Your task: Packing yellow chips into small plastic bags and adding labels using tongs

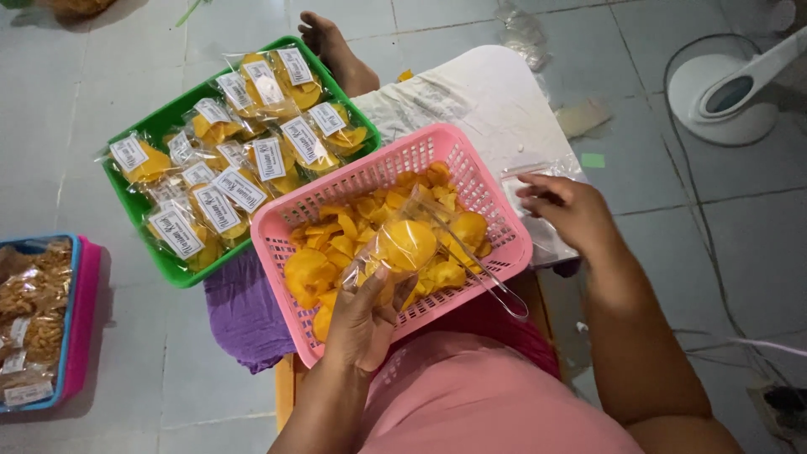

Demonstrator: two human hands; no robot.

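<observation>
My left hand [363,313] grips a clear plastic bag [402,245] partly filled with yellow chips, held over the pink basket [382,168]. Loose yellow chips [332,252] fill that basket, and metal tongs [481,271] lie across them. My right hand [565,210] hovers to the right of the basket, over a small stack of clear bags [538,176] on a white board [471,92]; its fingers are curled and touch the top bag.
A green tray [160,126] behind the basket holds several sealed, labelled chip bags. At the far left stands a blue and pink tray [80,311] of brown snacks. A foot [332,46], a white fan base [723,92] and cables [756,345] lie on the tiled floor.
</observation>
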